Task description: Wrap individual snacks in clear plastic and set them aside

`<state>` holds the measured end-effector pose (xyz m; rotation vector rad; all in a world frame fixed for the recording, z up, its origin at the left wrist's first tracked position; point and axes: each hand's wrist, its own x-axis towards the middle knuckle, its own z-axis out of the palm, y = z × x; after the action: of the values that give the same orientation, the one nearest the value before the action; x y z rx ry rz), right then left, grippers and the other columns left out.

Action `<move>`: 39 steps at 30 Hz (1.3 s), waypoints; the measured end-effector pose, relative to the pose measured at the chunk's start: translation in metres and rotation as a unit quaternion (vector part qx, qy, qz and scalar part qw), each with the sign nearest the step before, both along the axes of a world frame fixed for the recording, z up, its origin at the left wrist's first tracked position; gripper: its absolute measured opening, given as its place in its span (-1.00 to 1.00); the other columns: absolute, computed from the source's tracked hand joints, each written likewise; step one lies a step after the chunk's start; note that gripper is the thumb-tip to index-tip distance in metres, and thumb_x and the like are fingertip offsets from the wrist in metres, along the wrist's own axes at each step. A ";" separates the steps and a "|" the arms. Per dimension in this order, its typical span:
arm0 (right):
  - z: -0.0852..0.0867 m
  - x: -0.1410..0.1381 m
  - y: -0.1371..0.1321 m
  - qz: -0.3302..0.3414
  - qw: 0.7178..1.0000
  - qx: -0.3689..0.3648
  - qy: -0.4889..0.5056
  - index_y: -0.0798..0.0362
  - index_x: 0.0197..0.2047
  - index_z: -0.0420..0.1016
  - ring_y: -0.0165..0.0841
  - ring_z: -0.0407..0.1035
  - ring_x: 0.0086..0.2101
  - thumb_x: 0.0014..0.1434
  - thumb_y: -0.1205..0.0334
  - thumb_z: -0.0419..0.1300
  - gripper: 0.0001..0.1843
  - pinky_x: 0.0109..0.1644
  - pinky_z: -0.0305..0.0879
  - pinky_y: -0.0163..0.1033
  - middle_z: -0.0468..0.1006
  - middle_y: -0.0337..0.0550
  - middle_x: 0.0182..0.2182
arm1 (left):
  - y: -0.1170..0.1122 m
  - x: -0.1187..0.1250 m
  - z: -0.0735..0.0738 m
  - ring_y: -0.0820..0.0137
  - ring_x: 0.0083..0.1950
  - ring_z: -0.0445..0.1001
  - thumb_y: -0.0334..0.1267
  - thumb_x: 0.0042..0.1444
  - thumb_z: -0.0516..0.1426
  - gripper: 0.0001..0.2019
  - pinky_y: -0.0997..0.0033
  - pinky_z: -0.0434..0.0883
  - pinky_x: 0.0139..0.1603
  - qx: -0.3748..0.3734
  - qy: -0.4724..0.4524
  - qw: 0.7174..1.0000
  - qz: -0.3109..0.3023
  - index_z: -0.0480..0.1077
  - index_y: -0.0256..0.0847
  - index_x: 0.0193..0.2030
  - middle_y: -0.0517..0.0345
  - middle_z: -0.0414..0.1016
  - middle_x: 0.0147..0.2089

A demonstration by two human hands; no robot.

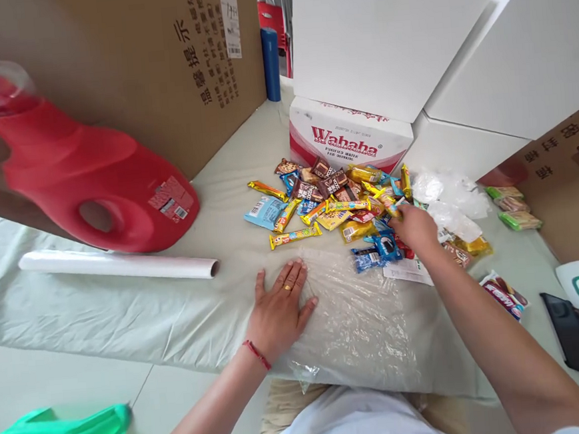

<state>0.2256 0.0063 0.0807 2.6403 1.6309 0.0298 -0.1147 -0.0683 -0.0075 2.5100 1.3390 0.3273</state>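
My left hand (281, 308) lies flat with its fingers spread on the cloth, at the left edge of a clear plastic sheet (352, 319). My right hand (415, 228) reaches into the right side of a heap of small wrapped snacks. Its fingers are closed on a slim yellow-wrapped snack stick (386, 202). Nearby in the heap are blue packets (385, 246), brown cocoa packets (334, 183) and a light blue packet (266, 212). Another yellow snack stick (295, 235) lies at the heap's front edge.
A white Wahaha box (350, 132) stands behind the heap. At left are a red jug (101, 178) and a white roll (117, 265). Crumpled clear plastic (451, 197), a wafer packet (505, 293) and a black phone (572, 335) lie at right.
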 end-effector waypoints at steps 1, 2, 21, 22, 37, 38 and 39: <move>0.008 0.002 -0.001 0.012 1.000 0.025 -0.014 0.08 0.16 0.51 -0.07 0.52 -0.07 0.30 0.11 0.13 -0.58 -0.10 0.35 -0.14 0.62 0.12 -0.05 | 0.000 0.000 0.000 0.05 0.54 0.08 0.01 0.41 -0.06 -0.38 -0.34 -0.40 0.52 0.000 -0.004 1.000 -0.001 0.02 -0.10 0.54 -0.07 0.02 0.55; 0.016 0.002 0.001 0.036 0.998 0.049 -0.029 0.08 0.20 0.48 -0.06 0.51 -0.05 0.31 0.09 0.11 -0.54 -0.10 0.36 -0.13 0.61 0.12 -0.01 | 0.000 0.000 0.000 0.05 0.54 0.08 0.01 0.41 -0.06 -0.38 -0.34 -0.40 0.52 0.000 -0.007 1.000 -0.003 0.02 -0.11 0.54 -0.07 0.02 0.55; 0.050 -0.049 -0.041 0.325 0.926 -0.160 0.103 0.08 -0.19 0.48 -0.28 0.39 -0.37 0.28 -0.05 0.17 -0.66 -0.34 0.12 -0.29 0.57 -0.09 -0.35 | -0.001 -0.001 -0.001 -0.02 0.56 0.02 0.33 0.30 -0.10 -0.16 -0.35 -0.36 0.52 0.010 0.021 1.000 -0.012 -0.03 -0.18 0.55 -0.12 -0.01 0.56; 0.044 -0.057 -0.055 0.358 0.899 -0.207 0.142 0.07 -0.22 0.48 -0.31 0.38 -0.38 0.27 -0.02 0.19 -0.71 -0.34 0.11 -0.30 0.56 -0.13 -0.35 | -0.001 0.000 -0.001 -0.01 0.56 0.03 0.27 0.34 -0.11 -0.21 -0.36 -0.35 0.52 0.011 0.022 1.000 -0.014 -0.03 -0.17 0.55 -0.12 -0.01 0.56; -0.019 -0.107 -0.118 0.392 0.903 -0.158 0.077 0.06 0.29 0.33 -0.13 0.44 0.02 0.33 0.10 0.19 -0.49 -0.09 0.38 -0.17 0.50 0.06 0.12 | -0.002 0.004 -0.006 0.12 0.56 0.05 -0.10 0.46 -0.24 -0.44 -0.37 -0.27 0.51 0.022 0.036 0.999 0.006 -0.02 -0.13 0.54 -0.03 -0.01 0.55; -0.021 -0.107 -0.119 0.405 0.900 -0.150 0.067 0.08 0.28 0.34 -0.12 0.43 0.02 0.33 0.14 0.18 -0.51 -0.07 0.39 -0.16 0.50 0.07 0.11 | -0.002 0.005 -0.006 0.13 0.56 0.05 -0.11 0.46 -0.24 -0.44 -0.37 -0.26 0.51 0.024 0.036 0.999 0.006 -0.02 -0.13 0.54 -0.03 -0.01 0.55; -0.022 -0.106 -0.120 0.418 0.895 -0.144 0.060 0.11 0.26 0.35 -0.11 0.42 0.02 0.33 0.16 0.17 -0.53 -0.04 0.39 -0.14 0.51 0.08 0.10 | -0.002 0.005 -0.006 0.13 0.56 0.04 -0.11 0.47 -0.24 -0.44 -0.37 -0.27 0.51 0.026 0.037 0.999 0.007 -0.02 -0.13 0.54 -0.03 -0.01 0.56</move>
<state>0.1201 -0.1134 0.0582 1.5893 2.4430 -0.3250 -0.1101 -0.0699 -0.0131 2.5806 1.3921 0.2793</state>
